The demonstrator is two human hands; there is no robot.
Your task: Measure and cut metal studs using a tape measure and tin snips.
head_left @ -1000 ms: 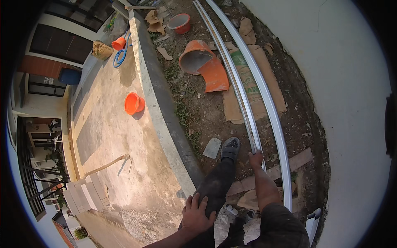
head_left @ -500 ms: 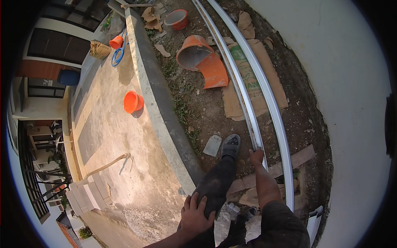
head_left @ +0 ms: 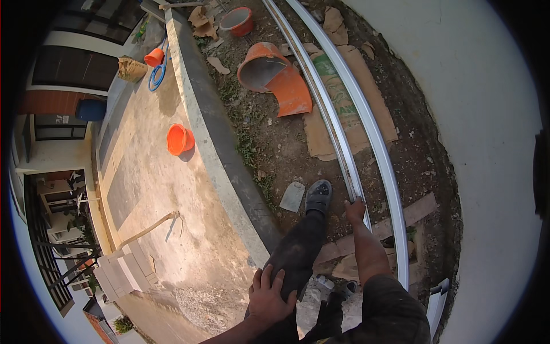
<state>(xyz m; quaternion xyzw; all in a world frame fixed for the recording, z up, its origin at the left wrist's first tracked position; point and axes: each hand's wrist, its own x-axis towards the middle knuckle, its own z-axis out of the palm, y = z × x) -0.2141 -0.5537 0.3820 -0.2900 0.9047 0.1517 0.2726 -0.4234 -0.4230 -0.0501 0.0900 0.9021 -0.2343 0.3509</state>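
Observation:
My right hand [head_left: 355,211] is closed around the near end of a long, pale metal channel [head_left: 338,131], which runs away from me over the dirt. Beside it on the right lies a second long white metal length [head_left: 375,143], untouched. My left hand [head_left: 271,299] rests on my dark-trousered knee, fingers spread and holding nothing. My foot in a grey sandal [head_left: 318,196] stands on the soil just left of the right hand. The palm side of the right hand is hidden.
A low concrete wall [head_left: 215,166] separates the dirt strip from a paved yard with an orange bucket [head_left: 180,139]. A broken orange tub [head_left: 266,69] and flattened brown paper sacks [head_left: 349,103] lie ahead. A white wall [head_left: 487,143] rises at right; a wooden plank [head_left: 420,209] crosses the ground.
The view has shifted very slightly. Both hands keep their places, the left on the knee and the right on the metal channel.

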